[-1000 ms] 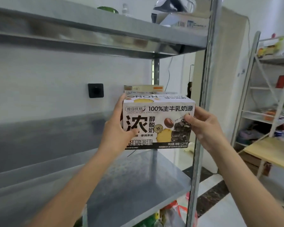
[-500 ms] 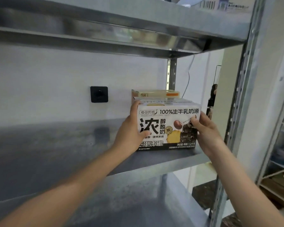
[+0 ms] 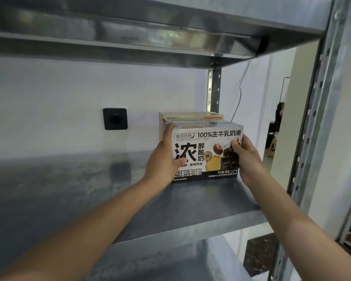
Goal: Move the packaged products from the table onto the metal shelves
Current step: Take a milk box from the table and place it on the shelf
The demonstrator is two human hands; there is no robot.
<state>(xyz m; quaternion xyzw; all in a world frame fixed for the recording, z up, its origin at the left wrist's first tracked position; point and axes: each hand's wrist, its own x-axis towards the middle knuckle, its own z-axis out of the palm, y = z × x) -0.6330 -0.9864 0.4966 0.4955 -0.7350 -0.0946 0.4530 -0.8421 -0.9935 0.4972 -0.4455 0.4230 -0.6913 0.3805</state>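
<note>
A white and black yogurt carton point(image 3: 206, 153) with large Chinese print sits on the metal shelf point(image 3: 190, 209), toward its right end. My left hand point(image 3: 162, 161) grips its left side, thumb on the front face. My right hand point(image 3: 244, 157) grips its right side with curled fingers. A second, pale box point(image 3: 188, 115) stands right behind it against the wall, mostly hidden.
Another metal shelf point(image 3: 150, 43) runs close overhead. A perforated steel upright point(image 3: 316, 118) stands at the right front corner, another upright point(image 3: 213, 90) at the back. A black wall socket point(image 3: 115, 118) is left of the boxes. A lower shelf point(image 3: 170, 262) shows beneath.
Both hands carried the carton from in front of the rack up and inward; it now rests on the shelf, in front of the pale box.
</note>
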